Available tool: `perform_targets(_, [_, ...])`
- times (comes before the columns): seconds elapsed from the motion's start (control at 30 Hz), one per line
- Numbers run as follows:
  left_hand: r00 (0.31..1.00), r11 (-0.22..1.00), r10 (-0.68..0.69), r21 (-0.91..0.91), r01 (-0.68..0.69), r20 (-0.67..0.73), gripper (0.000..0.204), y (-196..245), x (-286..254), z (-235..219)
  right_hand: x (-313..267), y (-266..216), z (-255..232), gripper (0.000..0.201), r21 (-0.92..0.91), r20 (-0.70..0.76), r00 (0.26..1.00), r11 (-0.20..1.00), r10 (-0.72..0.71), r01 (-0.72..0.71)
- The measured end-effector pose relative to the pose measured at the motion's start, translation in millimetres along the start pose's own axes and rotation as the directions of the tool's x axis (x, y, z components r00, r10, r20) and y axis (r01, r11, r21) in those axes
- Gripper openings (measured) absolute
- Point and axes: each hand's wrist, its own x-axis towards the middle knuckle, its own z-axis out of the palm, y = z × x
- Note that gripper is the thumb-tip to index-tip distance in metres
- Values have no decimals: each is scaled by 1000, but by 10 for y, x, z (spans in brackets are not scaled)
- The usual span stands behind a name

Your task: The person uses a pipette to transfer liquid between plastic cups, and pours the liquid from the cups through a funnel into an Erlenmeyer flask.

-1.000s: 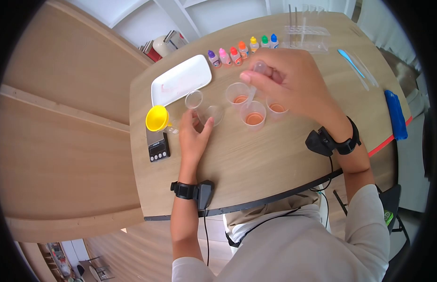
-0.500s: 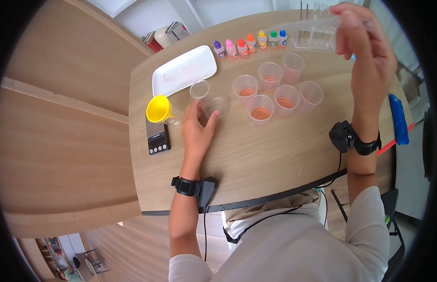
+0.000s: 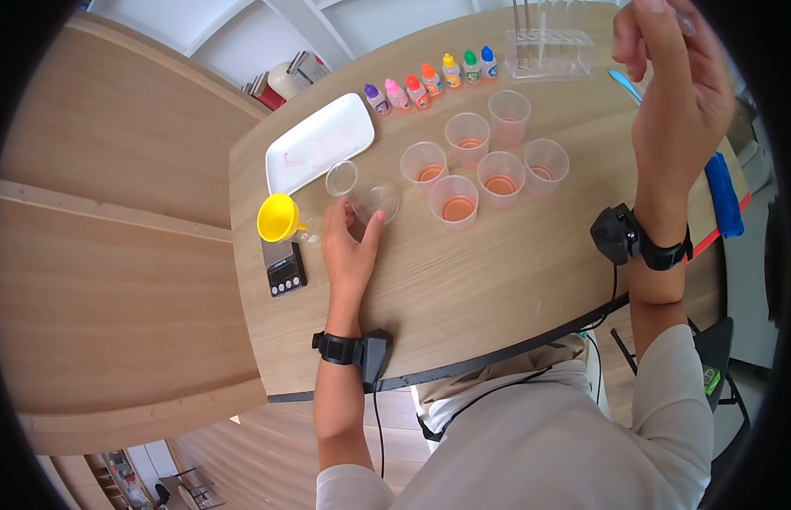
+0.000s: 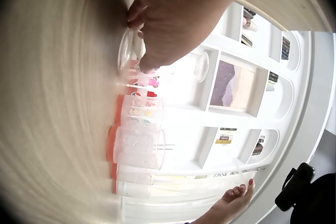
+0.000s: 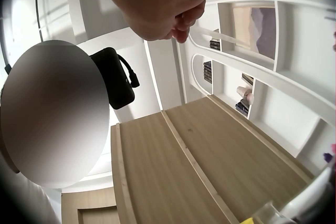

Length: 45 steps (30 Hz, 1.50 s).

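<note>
My left hand (image 3: 350, 259) rests low on the table, thumb and fingers curled round the near side of a clear vessel (image 3: 380, 204); a second clear round rim (image 3: 342, 178) shows just beyond. My right hand (image 3: 680, 106) is raised at the upper right, away from the cups, pinching a translucent dropper (image 3: 686, 24). In the right wrist view the dropper (image 5: 236, 42) extends from the fingers of that hand (image 5: 163, 3). Several clear plastic cups (image 3: 453, 204) stand grouped in mid-table; orange-red liquid shows in the bottoms of some.
Capped colour bottles (image 3: 415, 92) line the far side beside a white tray (image 3: 319, 140). At left are a yellow funnel (image 3: 277, 218) and a black scale (image 3: 285, 274). A test-tube rack (image 3: 549, 55) stands at the far right; a blue object (image 3: 724, 195) lies by the right edge.
My right hand has moved up and right, from over the cups, with the dropper. The left hand keeps its place by the clear vessel. The head view has shifted slightly.
</note>
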Motion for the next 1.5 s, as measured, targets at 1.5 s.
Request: perform_targets(1.5, [979,898,-132,399,186,-157,59,-27,382,-1018,-91,-94,33,6,317,232,935,929,-269,189])
